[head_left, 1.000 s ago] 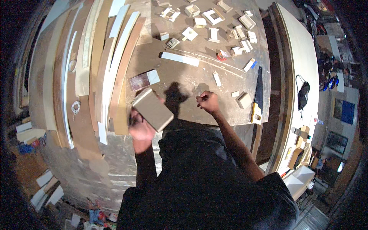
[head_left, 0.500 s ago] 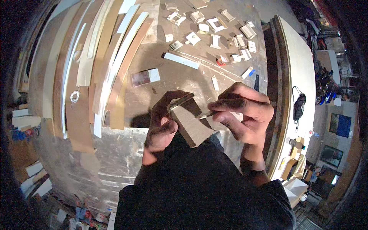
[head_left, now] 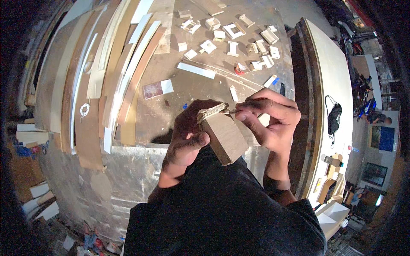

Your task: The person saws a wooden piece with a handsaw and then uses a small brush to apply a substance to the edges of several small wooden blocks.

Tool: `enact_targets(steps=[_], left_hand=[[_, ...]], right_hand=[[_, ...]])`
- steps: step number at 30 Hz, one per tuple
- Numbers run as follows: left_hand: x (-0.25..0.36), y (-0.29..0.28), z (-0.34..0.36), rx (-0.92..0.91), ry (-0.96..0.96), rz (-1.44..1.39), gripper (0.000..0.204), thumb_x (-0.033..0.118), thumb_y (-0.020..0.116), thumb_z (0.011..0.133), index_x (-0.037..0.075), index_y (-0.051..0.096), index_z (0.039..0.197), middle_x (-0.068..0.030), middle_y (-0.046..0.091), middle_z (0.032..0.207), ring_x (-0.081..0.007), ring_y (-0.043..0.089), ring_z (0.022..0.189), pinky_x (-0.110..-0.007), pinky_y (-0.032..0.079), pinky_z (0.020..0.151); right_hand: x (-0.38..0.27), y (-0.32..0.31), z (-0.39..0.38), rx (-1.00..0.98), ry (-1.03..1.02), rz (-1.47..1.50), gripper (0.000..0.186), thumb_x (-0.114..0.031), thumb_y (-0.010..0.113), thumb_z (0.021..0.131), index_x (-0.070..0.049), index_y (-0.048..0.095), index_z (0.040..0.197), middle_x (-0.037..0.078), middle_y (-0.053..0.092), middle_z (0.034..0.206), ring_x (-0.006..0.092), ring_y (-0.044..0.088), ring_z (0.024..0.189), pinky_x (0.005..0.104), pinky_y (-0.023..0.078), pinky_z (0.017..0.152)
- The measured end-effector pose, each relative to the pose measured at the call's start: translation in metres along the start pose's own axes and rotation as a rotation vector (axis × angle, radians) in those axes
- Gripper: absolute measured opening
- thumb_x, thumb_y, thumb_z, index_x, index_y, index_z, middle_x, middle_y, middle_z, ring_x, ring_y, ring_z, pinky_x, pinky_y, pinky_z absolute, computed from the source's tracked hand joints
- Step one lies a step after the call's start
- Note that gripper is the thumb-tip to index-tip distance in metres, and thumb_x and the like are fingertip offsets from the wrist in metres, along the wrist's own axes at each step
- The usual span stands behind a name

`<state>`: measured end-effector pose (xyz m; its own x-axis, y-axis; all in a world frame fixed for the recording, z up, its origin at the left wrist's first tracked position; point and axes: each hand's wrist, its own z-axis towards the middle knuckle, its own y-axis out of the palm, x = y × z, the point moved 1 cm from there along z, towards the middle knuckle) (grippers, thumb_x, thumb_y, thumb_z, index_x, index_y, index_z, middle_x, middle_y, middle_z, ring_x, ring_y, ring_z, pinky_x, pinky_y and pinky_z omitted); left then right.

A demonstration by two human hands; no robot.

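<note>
A small brown box-shaped block (head_left: 225, 140), which looks like cardboard or wood, is held up in front of my body. My left hand (head_left: 186, 138) is closed around its left side, with the thumb on the near left edge. Along the block's far edge runs a pale, rough, layered rim (head_left: 213, 111). My right hand (head_left: 273, 121) is closed in a pinch at the far right corner. Between its thumb and forefinger sits a thin, stick-like piece (head_left: 231, 112), its tip at the rim. Its exact kind is too small to tell.
Several small wooden assemblies (head_left: 232, 49) lie on the far brown table, near a red item (head_left: 240, 68) and a white strip (head_left: 196, 70). Long boards and strips (head_left: 121, 85) cover the left side. A pale bench (head_left: 326, 64) at the right bears a black drawstring pouch (head_left: 334, 118).
The block has tipped and moved slightly right, so its broad face is lit and its layered rim shows more. My right hand has moved up and left, with its pinch at the far edge.
</note>
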<state>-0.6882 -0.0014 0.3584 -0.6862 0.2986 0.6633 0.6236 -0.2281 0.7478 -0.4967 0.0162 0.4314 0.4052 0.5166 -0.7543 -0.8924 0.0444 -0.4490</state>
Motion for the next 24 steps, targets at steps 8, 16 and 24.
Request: enact_targets(steps=[8, 16, 24], left_hand=[[-0.003, 0.023, 0.017, -0.086, -0.004, 0.044, 0.073, 0.032, 0.084, 0.074, -0.003, 0.053, 0.131, -0.0129, 0.063, 0.124, -0.0207, 0.06, 0.116, -0.035, 0.044, 0.102], [-0.007, 0.03, 0.016, -0.06, 0.046, 0.095, 0.066, 0.023, 0.082, 0.078, -0.003, 0.052, 0.131, -0.0132, 0.065, 0.119, -0.0197, 0.062, 0.112, -0.034, 0.047, 0.098], [0.004, 0.047, 0.007, 0.068, 0.041, 0.454, 0.056, 0.003, 0.082, 0.079, 0.001, 0.054, 0.127, -0.0095, 0.068, 0.104, -0.0146, 0.069, 0.091, -0.027, 0.059, 0.079]], right_hand=[[-0.01, -0.023, -0.007, 0.101, -0.01, 0.031, 0.018, 0.002, 0.084, 0.065, -0.002, 0.076, 0.08, 0.009, 0.069, 0.077, 0.0151, 0.064, 0.065, 0.0253, 0.048, 0.057], [0.003, -0.033, -0.017, 0.077, 0.07, 0.036, 0.015, 0.006, 0.078, 0.066, 0.005, 0.072, 0.08, 0.014, 0.07, 0.077, 0.0178, 0.065, 0.069, 0.0263, 0.048, 0.065], [-0.013, -0.045, -0.023, 0.2, 0.003, 0.008, 0.012, 0.003, 0.078, 0.069, 0.0, 0.072, 0.078, 0.009, 0.069, 0.072, 0.011, 0.059, 0.059, 0.0228, 0.045, 0.056]])
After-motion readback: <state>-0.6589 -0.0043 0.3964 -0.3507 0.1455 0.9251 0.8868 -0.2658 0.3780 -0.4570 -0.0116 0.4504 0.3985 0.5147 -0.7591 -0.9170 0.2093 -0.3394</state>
